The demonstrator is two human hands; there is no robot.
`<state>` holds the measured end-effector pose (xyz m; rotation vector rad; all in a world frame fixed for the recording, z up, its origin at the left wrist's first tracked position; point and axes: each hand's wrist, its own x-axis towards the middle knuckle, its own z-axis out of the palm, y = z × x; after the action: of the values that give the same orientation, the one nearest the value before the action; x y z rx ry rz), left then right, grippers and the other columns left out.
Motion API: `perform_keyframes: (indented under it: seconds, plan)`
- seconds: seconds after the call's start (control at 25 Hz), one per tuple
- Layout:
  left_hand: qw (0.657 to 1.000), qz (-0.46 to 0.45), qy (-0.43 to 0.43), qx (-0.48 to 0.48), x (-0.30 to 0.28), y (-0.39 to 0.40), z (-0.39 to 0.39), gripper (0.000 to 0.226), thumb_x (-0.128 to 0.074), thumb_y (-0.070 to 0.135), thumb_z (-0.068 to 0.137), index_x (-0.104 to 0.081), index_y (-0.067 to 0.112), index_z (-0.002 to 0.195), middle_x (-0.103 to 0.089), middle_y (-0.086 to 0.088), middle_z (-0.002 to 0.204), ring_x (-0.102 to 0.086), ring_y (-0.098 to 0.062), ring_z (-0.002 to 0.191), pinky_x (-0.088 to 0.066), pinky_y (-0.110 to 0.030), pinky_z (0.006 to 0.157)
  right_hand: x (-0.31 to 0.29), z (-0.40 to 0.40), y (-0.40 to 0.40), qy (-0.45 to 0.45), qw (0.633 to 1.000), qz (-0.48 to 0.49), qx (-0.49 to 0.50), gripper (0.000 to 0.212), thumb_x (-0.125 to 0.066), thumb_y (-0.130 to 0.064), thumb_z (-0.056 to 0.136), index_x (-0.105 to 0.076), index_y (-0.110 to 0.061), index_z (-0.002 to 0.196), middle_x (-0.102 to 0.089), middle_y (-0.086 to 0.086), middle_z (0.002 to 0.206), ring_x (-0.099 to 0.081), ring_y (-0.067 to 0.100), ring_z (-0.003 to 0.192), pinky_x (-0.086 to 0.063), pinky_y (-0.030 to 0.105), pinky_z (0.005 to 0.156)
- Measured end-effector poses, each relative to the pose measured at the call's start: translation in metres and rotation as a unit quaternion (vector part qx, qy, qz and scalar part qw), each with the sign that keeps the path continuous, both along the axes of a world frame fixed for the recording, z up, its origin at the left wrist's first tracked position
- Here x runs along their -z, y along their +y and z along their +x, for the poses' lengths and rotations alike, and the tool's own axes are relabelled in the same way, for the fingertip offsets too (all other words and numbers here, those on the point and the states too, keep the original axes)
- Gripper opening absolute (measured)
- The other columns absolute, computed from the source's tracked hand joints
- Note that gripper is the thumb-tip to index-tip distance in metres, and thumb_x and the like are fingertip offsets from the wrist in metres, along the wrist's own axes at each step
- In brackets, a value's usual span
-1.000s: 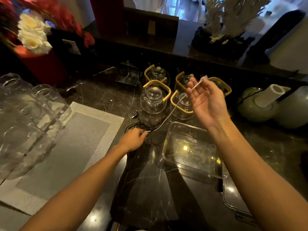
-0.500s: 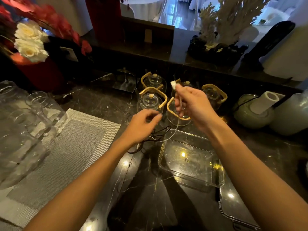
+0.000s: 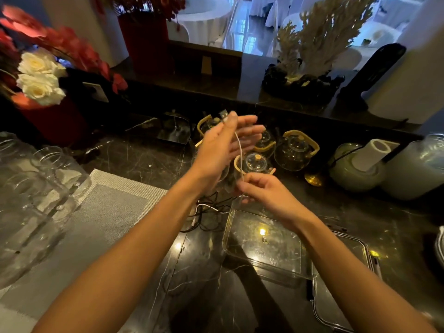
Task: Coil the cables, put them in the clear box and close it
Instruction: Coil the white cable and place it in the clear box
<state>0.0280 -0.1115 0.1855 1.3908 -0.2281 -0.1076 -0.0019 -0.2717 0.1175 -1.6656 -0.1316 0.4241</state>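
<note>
My left hand (image 3: 223, 150) is raised with fingers straight, its thumb pinning the USB plug end of a white cable (image 3: 238, 150) against the palm. The cable runs down to my right hand (image 3: 262, 191), which pinches it just above the clear box (image 3: 264, 243). The box stands open on the dark marble counter, with nothing in it. Its lid (image 3: 346, 284) lies flat at the box's right. A tangle of black cables (image 3: 209, 212) and the rest of the white cable lies on the counter left of the box, under my hands.
Several glass teapots with yellow handles (image 3: 295, 150) stand behind my hands. Clear glass jars (image 3: 31, 188) crowd the left, beside a grey placemat (image 3: 101, 217). A flower vase (image 3: 40, 78) is at back left, pale round jars (image 3: 355, 169) at right.
The plug end has passed from my right hand to my left, which rose from the cable tangle. My right hand dropped and now pinches the cable lower down.
</note>
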Motion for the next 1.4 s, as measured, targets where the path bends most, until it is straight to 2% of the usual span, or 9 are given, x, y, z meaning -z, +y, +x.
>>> perform_keyframes:
  seconds: [0.28,0.52,0.68,0.84,0.96,1.04,1.12,1.28,1.4]
  plan:
    - [0.976,-0.206,-0.06,0.03,-0.082,0.019,-0.001,0.055,-0.018,0.037,0.11,-0.052,-0.002,0.129,-0.074,-0.017,0.106,-0.073,-0.033,0.098,-0.057,-0.042,0.085,0.027,0.007,0.0,-0.008,0.996,-0.087,0.011,0.032,-0.058,-0.034,0.102,-0.076,-0.009,0.096,-0.075,0.017,0.1,-0.068,0.025,0.089,-0.055,0.034,0.079]
    - [0.975,-0.219,-0.039,0.023,-0.088,0.029,0.0,0.051,-0.021,0.038,0.11,-0.058,0.004,0.119,-0.077,-0.01,0.093,-0.075,-0.021,0.08,-0.059,-0.032,0.071,-0.028,0.019,0.013,-0.013,0.988,0.147,0.054,0.031,-0.051,-0.028,0.105,-0.068,-0.003,0.102,-0.075,0.019,0.099,-0.074,0.028,0.088,-0.063,0.034,0.069]
    - [0.983,-0.167,0.077,0.002,-0.057,0.019,0.0,0.047,-0.026,0.038,0.11,-0.06,0.005,0.115,-0.077,-0.009,0.09,-0.076,-0.02,0.075,-0.06,-0.029,0.064,-0.031,0.024,0.008,-0.042,0.994,0.077,0.073,0.032,-0.053,-0.031,0.105,-0.07,-0.004,0.099,-0.074,0.015,0.086,-0.069,0.025,0.079,-0.059,0.032,0.063]
    - [0.968,-0.186,0.16,0.06,-0.026,0.005,-0.005,0.047,-0.029,0.034,0.11,-0.061,0.001,0.119,-0.076,-0.016,0.097,-0.076,-0.024,0.084,-0.062,-0.031,0.069,0.004,0.014,-0.032,-0.009,0.993,-0.076,0.088,0.01,-0.063,-0.012,0.098,-0.069,-0.007,0.105,-0.076,0.012,0.098,-0.071,0.031,0.094,-0.057,0.035,0.083]
    - [0.954,-0.192,0.2,0.112,-0.01,-0.017,-0.009,0.049,-0.029,0.035,0.109,-0.06,-0.001,0.123,-0.075,-0.021,0.103,-0.076,-0.028,0.087,-0.063,-0.033,0.073,0.016,-0.008,-0.053,-0.03,0.984,-0.165,0.069,0.046,-0.068,-0.006,0.091,-0.058,-0.02,0.134,-0.067,-0.006,0.126,-0.062,0.007,0.122,-0.048,0.03,0.105]
    - [0.947,-0.192,0.216,0.139,-0.002,-0.034,-0.01,0.051,-0.029,0.036,0.109,-0.058,-0.001,0.126,-0.073,-0.025,0.109,-0.075,-0.031,0.094,-0.063,-0.035,0.076,0.011,-0.027,-0.057,-0.046,0.994,-0.073,0.066,0.048,-0.062,-0.007,0.093,-0.056,-0.028,0.135,-0.064,-0.017,0.13,-0.056,-0.007,0.124,-0.046,0.017,0.101]
    - [0.94,-0.198,0.226,0.16,0.006,-0.049,-0.012,0.052,-0.028,0.036,0.109,-0.056,-0.002,0.13,-0.071,-0.027,0.115,-0.073,-0.033,0.102,-0.062,-0.035,0.081,0.007,-0.042,-0.055,-0.021,0.996,0.034,0.076,0.036,-0.055,-0.019,0.095,-0.065,-0.023,0.129,-0.072,-0.006,0.127,-0.062,0.005,0.124,-0.048,0.019,0.101]
    - [0.936,-0.202,0.24,0.161,0.022,-0.071,-0.013,0.051,-0.028,0.037,0.108,-0.053,0.003,0.137,-0.067,-0.029,0.124,-0.069,-0.035,0.112,-0.059,-0.038,0.091,0.015,-0.061,-0.047,-0.007,0.99,0.088,0.109,0.03,-0.054,-0.032,0.101,-0.07,-0.008,0.097,-0.063,0.008,0.073,-0.065,0.023,0.072,-0.054,0.046,0.088]
    - [0.922,-0.232,0.255,0.176,0.036,-0.078,-0.013,0.05,-0.032,0.038,0.107,-0.048,0.007,0.143,-0.064,-0.028,0.13,-0.064,-0.037,0.121,-0.054,-0.043,0.101,0.02,-0.066,-0.048,0.059,0.978,0.177,0.088,0.029,-0.057,-0.031,0.099,-0.059,-0.009,0.081,-0.034,0.001,0.062,-0.031,0.012,0.05,-0.04,0.028,0.053]
